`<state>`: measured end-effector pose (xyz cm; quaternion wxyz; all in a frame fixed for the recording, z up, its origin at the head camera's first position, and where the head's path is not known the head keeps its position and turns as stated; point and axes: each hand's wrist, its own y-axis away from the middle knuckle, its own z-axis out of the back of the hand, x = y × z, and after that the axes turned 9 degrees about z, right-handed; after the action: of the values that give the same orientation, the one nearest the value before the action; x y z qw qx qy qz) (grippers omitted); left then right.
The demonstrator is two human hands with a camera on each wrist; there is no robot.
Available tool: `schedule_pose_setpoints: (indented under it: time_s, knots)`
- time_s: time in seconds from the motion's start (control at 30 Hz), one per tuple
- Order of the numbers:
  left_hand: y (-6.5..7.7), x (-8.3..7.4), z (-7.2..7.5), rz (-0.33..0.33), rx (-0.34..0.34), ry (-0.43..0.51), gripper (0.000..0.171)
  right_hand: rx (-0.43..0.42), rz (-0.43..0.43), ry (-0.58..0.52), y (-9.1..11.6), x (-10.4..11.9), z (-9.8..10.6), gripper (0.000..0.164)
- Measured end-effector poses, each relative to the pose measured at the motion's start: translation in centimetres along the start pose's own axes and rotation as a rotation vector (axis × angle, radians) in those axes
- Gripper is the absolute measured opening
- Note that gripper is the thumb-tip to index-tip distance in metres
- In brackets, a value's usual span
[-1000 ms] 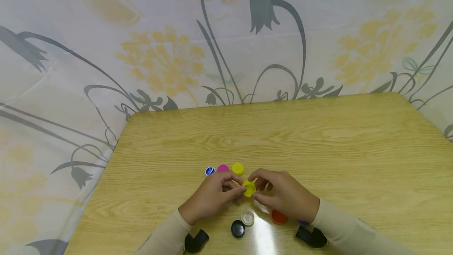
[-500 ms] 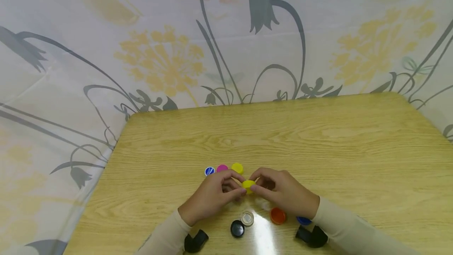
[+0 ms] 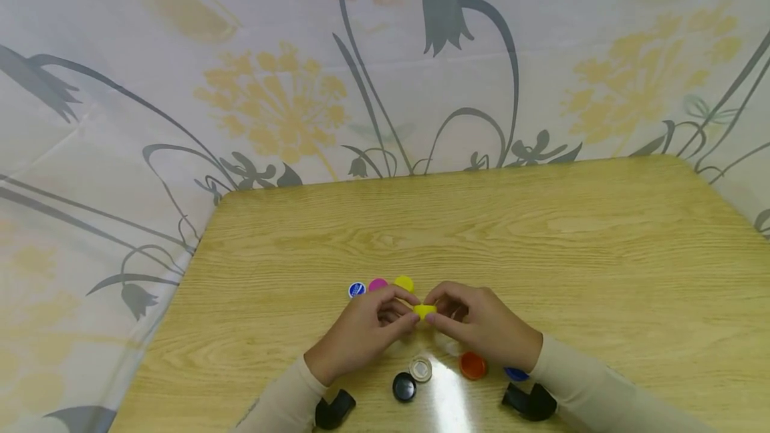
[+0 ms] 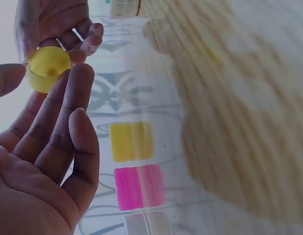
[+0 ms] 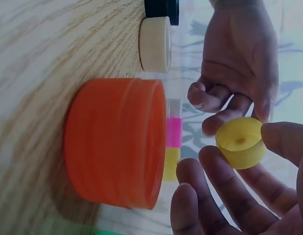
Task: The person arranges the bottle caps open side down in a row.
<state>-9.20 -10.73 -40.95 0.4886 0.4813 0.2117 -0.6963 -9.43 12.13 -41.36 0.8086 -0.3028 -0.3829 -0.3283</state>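
A yellow bottle cap (image 3: 424,311) is up off the table between both hands, seen nearly side-on in the head view. My left hand (image 3: 359,334) pinches its left edge with thumb and fingertips. From the other side my right hand (image 3: 488,326) pinches it the same way. The right wrist view looks into the hollow inside of this yellow cap (image 5: 239,144). Just beyond the left fingers lie a second yellow cap (image 3: 404,283), a pink cap (image 3: 377,284) and a white-and-blue cap (image 3: 357,290), in a row.
Nearer the body, a beige cap (image 3: 420,369) touches or overlaps a black cap (image 3: 404,387). An orange-red cap (image 3: 472,365) lies hollow side up below the right hand, with a blue cap (image 3: 516,374) partly hidden by that wrist. Patterned cloth (image 3: 385,85) hangs behind the wooden table (image 3: 481,232).
The held yellow cap has turned from showing its hollow inside to showing its side in the head view. My right thumb has shifted up with it; the other caps stay put.
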Motion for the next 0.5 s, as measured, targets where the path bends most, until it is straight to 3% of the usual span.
schedule_pose_setpoints:
  time_s: [0.5]
  knots:
    - [-1.0, -1.5, 1.0, -0.043, -0.084, -0.059, 0.023, -0.082, 0.042, 0.124, -1.5, 1.0, 1.0, 0.018]
